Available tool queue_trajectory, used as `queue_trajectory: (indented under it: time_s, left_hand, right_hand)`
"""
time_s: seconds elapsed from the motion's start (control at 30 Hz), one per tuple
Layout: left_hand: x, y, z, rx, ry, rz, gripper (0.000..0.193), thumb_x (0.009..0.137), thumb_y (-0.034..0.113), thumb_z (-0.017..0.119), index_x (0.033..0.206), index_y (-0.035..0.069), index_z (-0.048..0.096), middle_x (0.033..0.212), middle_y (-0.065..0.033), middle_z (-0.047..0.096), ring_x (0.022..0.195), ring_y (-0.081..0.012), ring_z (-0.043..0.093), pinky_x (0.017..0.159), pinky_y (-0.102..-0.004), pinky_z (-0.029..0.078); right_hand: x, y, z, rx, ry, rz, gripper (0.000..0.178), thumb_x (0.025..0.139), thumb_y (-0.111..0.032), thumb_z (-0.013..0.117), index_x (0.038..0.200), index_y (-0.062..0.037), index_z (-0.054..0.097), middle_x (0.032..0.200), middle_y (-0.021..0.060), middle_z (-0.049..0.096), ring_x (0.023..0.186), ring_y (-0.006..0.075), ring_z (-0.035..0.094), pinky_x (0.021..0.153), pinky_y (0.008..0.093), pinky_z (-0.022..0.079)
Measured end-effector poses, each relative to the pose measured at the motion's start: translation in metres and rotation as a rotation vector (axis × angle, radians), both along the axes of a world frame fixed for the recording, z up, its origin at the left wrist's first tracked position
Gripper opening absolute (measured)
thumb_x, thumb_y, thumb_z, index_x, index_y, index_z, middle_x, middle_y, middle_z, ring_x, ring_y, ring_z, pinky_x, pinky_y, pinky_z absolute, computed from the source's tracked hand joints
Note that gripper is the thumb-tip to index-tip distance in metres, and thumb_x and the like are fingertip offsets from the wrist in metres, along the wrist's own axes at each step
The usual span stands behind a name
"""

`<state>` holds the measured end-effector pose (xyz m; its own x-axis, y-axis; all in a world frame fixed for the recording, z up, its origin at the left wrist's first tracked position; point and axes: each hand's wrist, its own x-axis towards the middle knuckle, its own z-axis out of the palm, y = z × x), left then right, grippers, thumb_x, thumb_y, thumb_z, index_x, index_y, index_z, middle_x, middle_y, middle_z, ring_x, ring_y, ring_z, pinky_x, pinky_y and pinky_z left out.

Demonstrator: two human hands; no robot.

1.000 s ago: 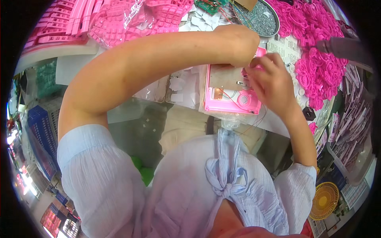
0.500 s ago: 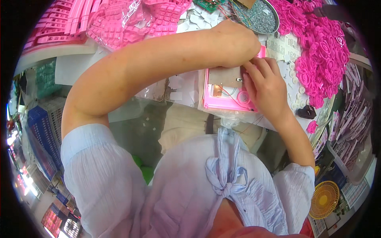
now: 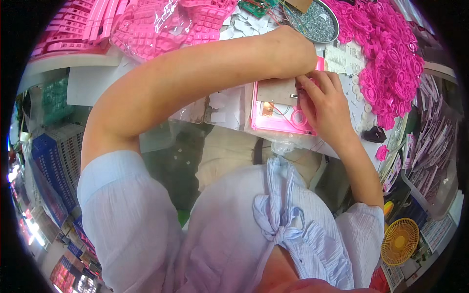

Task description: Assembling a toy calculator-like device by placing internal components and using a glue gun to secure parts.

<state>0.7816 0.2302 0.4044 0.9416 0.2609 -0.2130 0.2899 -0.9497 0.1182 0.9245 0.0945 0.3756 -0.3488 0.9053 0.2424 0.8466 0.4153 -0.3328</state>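
A pink plastic case lies at the table's near edge. A flat grey-brown board covers much of it, with a small metal switch, red wires and a copper-coloured piece beside it. My left hand reaches across its far side, wrist bent; its fingers are hidden behind the hand. My right hand rests over the case's right side, fingers bent inward and close to my left hand. Whatever its fingertips pinch is out of sight.
A round metal tin of small screws stands at the back. Pink ring-like parts are heaped on the right, pink keypads in clear plastic at back left. Nearby are white round pieces, a black block and a yellow basket.
Both hands stay at the case with almost the same pose. The whole view has shifted slightly; my right hand has moved very little.
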Motion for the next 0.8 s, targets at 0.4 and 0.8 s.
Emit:
queue_trajectory:
  time_s: [0.4, 0.8]
  left_hand:
    - [-0.06, -0.054, -0.034, -0.024, -0.414, 0.319, 0.03, 0.083, 0.011, 0.063, 0.111, 0.005, 0.067, 0.111, -0.0113, 0.065, 0.091, -0.0308, 0.065, 0.074, -0.0405, 0.055]
    - [-0.071, -0.041, -0.034, -0.216, -0.872, 0.798, 0.01, 0.081, 0.01, 0.069, 0.087, 0.002, 0.068, 0.081, -0.0106, 0.067, 0.073, -0.025, 0.063, 0.068, -0.0348, 0.05]
  right_hand:
    - [0.014, 0.007, 0.013, -0.09, -0.168, 0.131, 0.02, 0.08, -0.011, 0.069, 0.099, -0.0045, 0.071, 0.107, 0.0063, 0.064, 0.103, 0.0271, 0.058, 0.082, 0.0382, 0.055]
    - [-0.029, 0.114, 0.01, -0.296, 0.029, -0.156, 0.025, 0.086, -0.023, 0.067, 0.081, 0.0018, 0.07, 0.079, 0.018, 0.07, 0.071, 0.0352, 0.068, 0.069, 0.0465, 0.055]
